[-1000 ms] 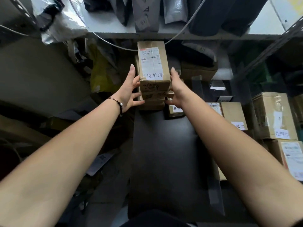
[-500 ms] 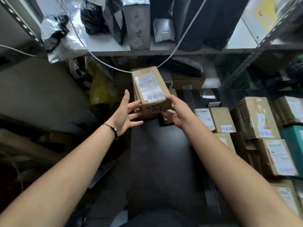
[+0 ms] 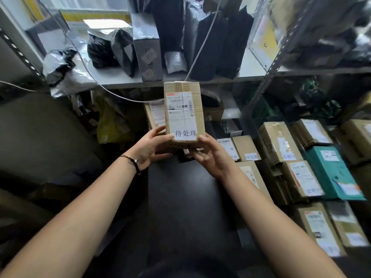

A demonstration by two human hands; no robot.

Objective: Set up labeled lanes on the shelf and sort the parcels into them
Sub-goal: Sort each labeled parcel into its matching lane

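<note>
A brown cardboard parcel point(image 3: 183, 109) with a shipping label and a white tag reading 待处理 is held up in front of the shelf point(image 3: 251, 71). My left hand point(image 3: 149, 148) grips its lower left corner, and my right hand point(image 3: 209, 155) grips its lower right corner from below. Behind it another labelled parcel point(image 3: 156, 115) sits on the lower level, partly hidden.
Several tagged cardboard boxes point(image 3: 279, 141) and a teal box point(image 3: 331, 171) lie at the right. Black and silver mailer bags point(image 3: 212, 43) stand on the upper shelf. A white cable point(image 3: 94, 77) hangs across. A yellow bag point(image 3: 110, 123) sits at left. A perforated steel upright point(image 3: 281, 59) is right of centre.
Both hands have closed on the tagged parcel and lifted it off the stack toward me; the view has tilted up, showing more of the upper shelf.
</note>
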